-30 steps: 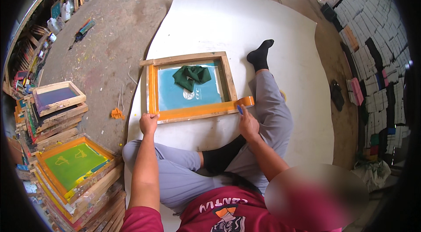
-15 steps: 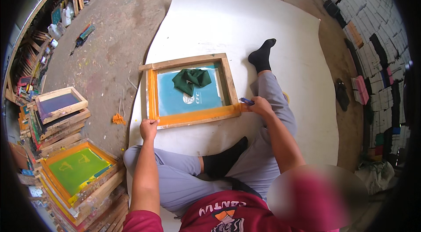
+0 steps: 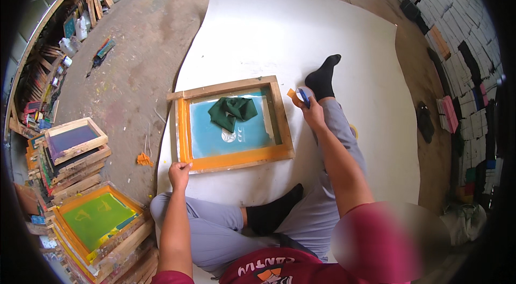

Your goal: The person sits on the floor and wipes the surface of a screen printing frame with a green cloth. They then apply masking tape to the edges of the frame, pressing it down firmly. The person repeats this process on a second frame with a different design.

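Note:
A wooden screen-printing frame (image 3: 239, 163) lies on the white sheet before me, with orange tape along its near and left inner edges. Its blue mesh (image 3: 209, 139) bears a pale round mark and lettering. A crumpled dark green cloth (image 3: 230, 114) rests on the mesh. My left hand (image 3: 179, 175) grips the frame's near left corner, thumb on top. Off the frame's right side, by my outstretched foot, my right hand (image 3: 312, 112) is closed on what looks like a tape roll (image 3: 302, 96), blue and whitish with a loose orange end. Its exact make-up is unclear.
The white sheet (image 3: 258, 31) covers the floor under my legs. Stacked frames stand at the left, topped by a purple screen (image 3: 78, 138) and a green screen (image 3: 97, 217). An orange scrap (image 3: 144, 159) lies on the floor. White stacks (image 3: 470, 80) line the right.
My right hand has left the frame's near right corner and moved up with the tape roll, toward my foot. The frame and my left hand appear slightly lower in the picture.

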The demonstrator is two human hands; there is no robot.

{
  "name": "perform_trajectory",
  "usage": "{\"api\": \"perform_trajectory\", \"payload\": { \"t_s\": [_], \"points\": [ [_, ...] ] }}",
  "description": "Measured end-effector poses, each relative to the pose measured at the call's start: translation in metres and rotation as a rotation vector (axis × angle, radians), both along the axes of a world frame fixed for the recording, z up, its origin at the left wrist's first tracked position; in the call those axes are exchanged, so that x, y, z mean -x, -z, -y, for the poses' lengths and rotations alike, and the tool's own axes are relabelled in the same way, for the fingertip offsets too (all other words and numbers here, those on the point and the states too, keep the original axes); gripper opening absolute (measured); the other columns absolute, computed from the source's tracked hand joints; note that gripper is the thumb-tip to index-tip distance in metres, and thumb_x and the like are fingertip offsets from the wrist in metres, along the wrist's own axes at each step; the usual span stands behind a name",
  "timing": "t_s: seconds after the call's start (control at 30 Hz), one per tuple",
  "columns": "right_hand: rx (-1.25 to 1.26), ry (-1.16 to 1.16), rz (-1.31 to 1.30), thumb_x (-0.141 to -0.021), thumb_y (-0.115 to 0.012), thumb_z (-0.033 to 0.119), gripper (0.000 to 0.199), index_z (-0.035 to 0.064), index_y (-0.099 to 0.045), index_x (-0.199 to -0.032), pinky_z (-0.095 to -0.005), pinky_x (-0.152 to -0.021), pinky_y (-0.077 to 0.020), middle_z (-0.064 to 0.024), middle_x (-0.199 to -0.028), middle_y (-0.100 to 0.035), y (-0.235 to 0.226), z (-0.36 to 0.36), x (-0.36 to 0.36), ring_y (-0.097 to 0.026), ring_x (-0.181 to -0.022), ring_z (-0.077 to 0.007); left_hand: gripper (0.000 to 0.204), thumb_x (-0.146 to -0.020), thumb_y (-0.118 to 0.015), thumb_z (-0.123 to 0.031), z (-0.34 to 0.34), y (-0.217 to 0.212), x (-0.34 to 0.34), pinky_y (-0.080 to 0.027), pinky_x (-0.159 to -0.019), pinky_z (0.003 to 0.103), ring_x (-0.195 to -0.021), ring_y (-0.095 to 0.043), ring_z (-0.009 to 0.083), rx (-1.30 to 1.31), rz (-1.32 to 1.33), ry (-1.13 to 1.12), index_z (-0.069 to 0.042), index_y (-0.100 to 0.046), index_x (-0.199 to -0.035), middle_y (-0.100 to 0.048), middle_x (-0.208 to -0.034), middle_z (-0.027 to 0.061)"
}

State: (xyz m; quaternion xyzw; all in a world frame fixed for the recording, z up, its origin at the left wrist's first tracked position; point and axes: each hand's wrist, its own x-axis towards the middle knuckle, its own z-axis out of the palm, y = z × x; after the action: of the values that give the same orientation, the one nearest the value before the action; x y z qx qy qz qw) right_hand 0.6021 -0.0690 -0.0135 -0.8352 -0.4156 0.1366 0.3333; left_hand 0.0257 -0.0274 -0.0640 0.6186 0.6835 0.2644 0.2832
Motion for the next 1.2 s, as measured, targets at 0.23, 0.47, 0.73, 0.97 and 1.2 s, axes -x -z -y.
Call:
{"api": "perform_trajectory", "payload": {
  "t_s": [0.23, 0.47, 0.73, 0.97, 1.2],
  "points": [
    [0.095, -0.001, 0.070, -0.095, -0.074, 0.030, 0.041, 0.0114, -0.063, -0.129, -0.0518, -0.095, -0.0510, -0.0202, -0.116, -0.071, 0.044, -0.007, 0.008, -0.065, -0.112, -0.0439, 0.026, -0.084, -0.089, -0.018, -0.003, -0.007, -0.001, -0.052, -0.068, 0.033, -0.070, -0.064, 0.0153, 0.063, 0.168, -0.019, 0.004, -0.076, -0.085, -0.071, -0.078, 0.0071],
    [-0.124, -0.025, 0.448, -0.082, -0.084, 0.017, 0.054, 0.0142, -0.066, -0.133, -0.0476, -0.098, -0.0482, -0.0142, -0.115, -0.065, 0.010, 0.030, 0.061, -0.059, -0.110, -0.0382, 0.018, -0.092, -0.083, -0.013, 0.004, -0.050, -0.005, -0.045, -0.062, 0.025, -0.067, -0.056, 0.0058, 0.074, 0.405, -0.017, 0.003, -0.074, -0.088, -0.068, -0.075, -0.0009],
    [0.202, -0.866, 0.215, -0.078, -0.085, 0.035, 0.032, 0.0132, -0.080, -0.101, -0.0475, -0.108, -0.0422, -0.0045, -0.108, -0.074, -0.006, 0.034, 0.114, -0.061, -0.119, -0.0302, 0.016, -0.091, -0.083, -0.008, 0.009, -0.057, -0.003, -0.046, -0.063, 0.023, -0.068, -0.056, 0.0046, -0.049, 0.490, 0.038, 0.003, -0.073, -0.088, -0.067, -0.076, -0.0013],
    [0.292, -0.847, 0.092, -0.084, -0.082, 0.024, 0.025, 0.0067, -0.077, -0.100, -0.0443, -0.094, -0.0531, -0.0085, -0.101, -0.077, -0.007, 0.035, 0.093, -0.071, -0.096, -0.0314, 0.016, -0.091, -0.083, -0.009, 0.006, -0.081, -0.014, -0.046, -0.062, 0.023, -0.068, -0.056, 0.0043, -0.067, 0.499, 0.057, 0.003, -0.073, -0.086, -0.067, -0.075, -0.0019],
    [0.190, -0.654, -0.331, -0.084, -0.082, 0.016, 0.028, 0.0015, -0.078, -0.107, -0.0376, -0.086, -0.0564, -0.0146, -0.098, -0.079, -0.056, 0.036, 0.090, -0.075, -0.093, -0.0276, 0.015, -0.093, -0.082, -0.009, -0.022, -0.109, -0.006, -0.051, -0.072, 0.023, -0.077, -0.065, 0.0066, -0.082, 0.608, 0.106, 0.004, -0.075, -0.093, -0.075, -0.084, 0.0029]
  ]
}}
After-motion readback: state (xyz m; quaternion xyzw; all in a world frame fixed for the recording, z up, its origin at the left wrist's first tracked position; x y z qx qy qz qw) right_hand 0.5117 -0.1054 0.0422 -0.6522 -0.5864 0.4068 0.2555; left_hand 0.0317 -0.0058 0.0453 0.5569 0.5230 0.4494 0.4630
